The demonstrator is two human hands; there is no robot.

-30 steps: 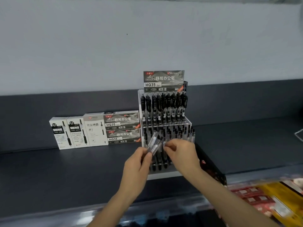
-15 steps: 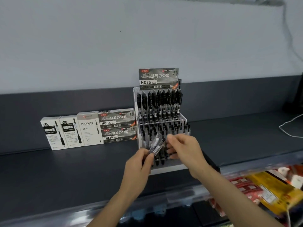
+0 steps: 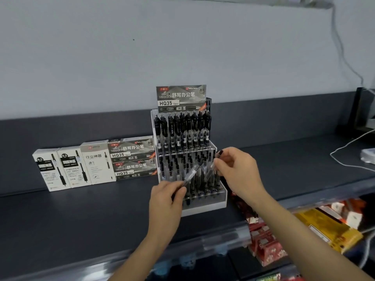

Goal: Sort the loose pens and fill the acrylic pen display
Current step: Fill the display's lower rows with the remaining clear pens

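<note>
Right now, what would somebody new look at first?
The tall clear pen display stands in the middle of the dark shelf, packed with black pens. Right in front of it, the left hand grips loose pens and the right hand pinches a single pen. Pen boxes stand to its left.

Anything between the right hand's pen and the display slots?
Nothing visible. The right hand pinches the pen at the acrylic display, by its right edge; the left hand holds the pen bundle lower, to the left.
</note>
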